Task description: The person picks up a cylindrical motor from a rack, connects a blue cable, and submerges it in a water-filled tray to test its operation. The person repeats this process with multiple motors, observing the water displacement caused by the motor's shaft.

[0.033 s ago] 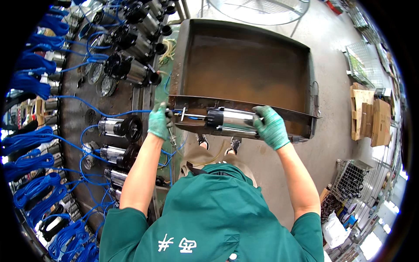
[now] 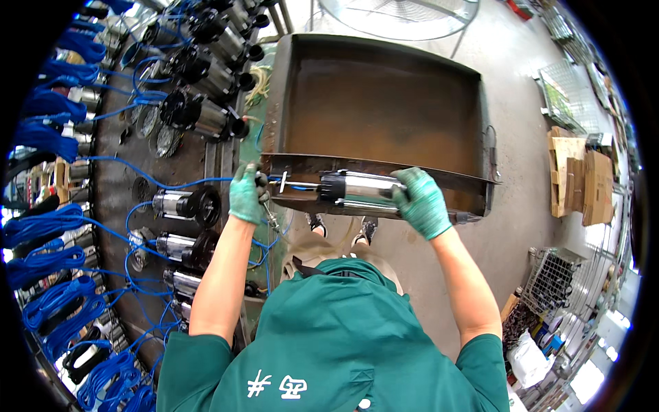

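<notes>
Nothing shifted against the earlier frame: same grips, same spots, same view.

Left hand [image 2: 247, 194], green-gloved, closed around a slim metal tool [image 2: 271, 214] whose tip pokes down toward 5 o'clock below the fist; fist parked at the 9 o'clock end of the steel pump cylinder [image 2: 362, 187], just beside a thin rod [image 2: 292, 184] jutting from the cylinder's black cap. Right hand [image 2: 422, 202], also in a green glove, wrapped over the 3 o'clock end of that cylinder, fingers curled shut on it. Cylinder lying level along the near lip of the rusty metal tray [image 2: 381, 103], at 12 o'clock from the green-shirted chest.

At 9 to 11 o'clock, a dark round bench [image 2: 117, 192] packed with more steel pump bodies [image 2: 185, 204] and coils of blue cable [image 2: 44, 226], one blue lead running across toward the left fist. At 3 o'clock, stacked wooden boards [image 2: 576, 175] on the grey floor; at 4 o'clock, a wire basket [image 2: 552, 278]. At 12 o'clock past the tray, a round wire fan guard [image 2: 398, 14]. Two shoes [image 2: 340, 226] visible straight below the cylinder.
</notes>
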Tool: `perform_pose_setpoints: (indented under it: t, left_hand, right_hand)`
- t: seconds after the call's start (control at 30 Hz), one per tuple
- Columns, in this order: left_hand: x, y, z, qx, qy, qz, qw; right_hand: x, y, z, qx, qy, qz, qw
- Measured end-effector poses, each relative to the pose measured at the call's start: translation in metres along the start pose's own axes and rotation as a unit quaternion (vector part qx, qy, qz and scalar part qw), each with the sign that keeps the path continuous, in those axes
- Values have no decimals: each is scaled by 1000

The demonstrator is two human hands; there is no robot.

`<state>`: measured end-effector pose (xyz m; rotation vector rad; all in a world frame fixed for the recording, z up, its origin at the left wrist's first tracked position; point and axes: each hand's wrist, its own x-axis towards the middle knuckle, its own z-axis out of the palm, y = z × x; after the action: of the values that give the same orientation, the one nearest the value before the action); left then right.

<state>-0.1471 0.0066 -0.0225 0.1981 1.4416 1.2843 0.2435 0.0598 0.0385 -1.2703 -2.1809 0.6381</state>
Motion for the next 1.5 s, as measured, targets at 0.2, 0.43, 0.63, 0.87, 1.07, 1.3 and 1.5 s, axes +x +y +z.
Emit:
perform_pose_setpoints:
  t: [0.2,0.43,0.63,0.87,1.07,1.3,1.5]
  left_hand:
    - [-74,-3,147,-213,-198,26,957]
    - [-154,-51,265,95,-336,62,935]
    - [-147,-53,210,166,-320,19,932]
    - [-134,-91,94,145,-129,3,981]
    - [-119,-95,16,367,-22,166,915]
    - [-63,-35,-24,698,98,288,648]
    - [23,4,-35,835,42,208,507]
  right_hand:
    - [-49,-56,-14,57,-17,7,998]
    - [-144,21,-75,-90,-40,249,963]
    - [-225,147,-161,-156,-6,468,870]
    - [-226,265,-121,-77,17,484,871]
    - [-245,297,-92,32,75,466,881]
    - [-114,137,-91,50,66,337,938]
    - [-15,-3,-24,-83,-106,89,987]
